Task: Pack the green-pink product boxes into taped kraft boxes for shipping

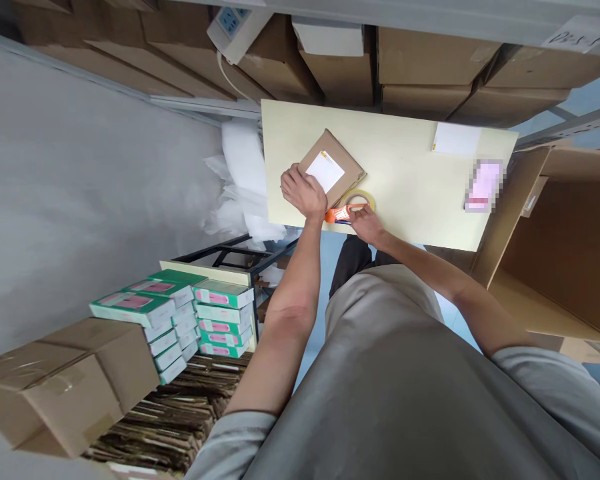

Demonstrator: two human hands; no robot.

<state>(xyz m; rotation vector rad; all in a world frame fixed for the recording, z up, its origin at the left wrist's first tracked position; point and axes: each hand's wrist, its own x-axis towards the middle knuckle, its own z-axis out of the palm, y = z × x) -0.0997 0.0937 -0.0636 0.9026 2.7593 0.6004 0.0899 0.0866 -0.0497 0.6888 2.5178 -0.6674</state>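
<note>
At the tabletop's (410,193) near edge, left hand (304,192) fingers grip the labelled cardboard parcel's (337,160) near-left corner, right hand (366,223) fingers clenched on the orange tape dispenser (341,214) just near-right of it.

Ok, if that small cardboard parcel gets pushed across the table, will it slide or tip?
Probably slides: the small cardboard parcel lies flat and low on the smooth table, so tipping looks unlikely. Likely stiff, its edges look square. The left hand at its corner would hold it back.
</note>
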